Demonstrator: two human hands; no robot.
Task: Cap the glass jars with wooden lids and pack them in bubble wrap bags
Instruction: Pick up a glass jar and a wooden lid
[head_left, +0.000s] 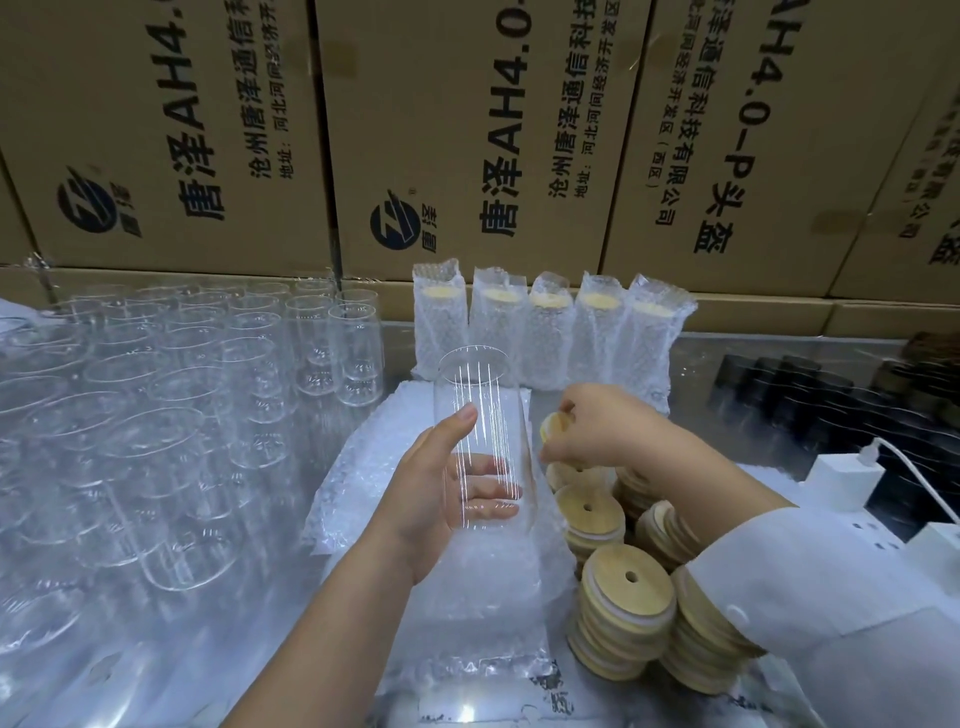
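From the head camera, the person's left hand (436, 493) gripped a tall clear glass jar (478, 384) low on its body, thumb at the front and fingers showing through the glass behind. The jar was lifted above a flat pile of bubble wrap bags (358, 467), its long axis near upright, its open mouth up and tipped a little away.

The right hand (602, 431) pinched a round pale wooden lid (551, 427) by its rim, just above the stacks of matching wooden lids (621, 613). That lid sat just beside the jar's right wall, about mid-height and well below the mouth. I judged that the lid had to travel up and leftward and be laid flat over the opening, and the right hand was plainly the nearer one.

Five capped jars in bubble wrap bags (548, 338) stood in a row behind, against brown cardboard boxes (467, 130). Uncapped glass jars (156, 415) crowded the left.
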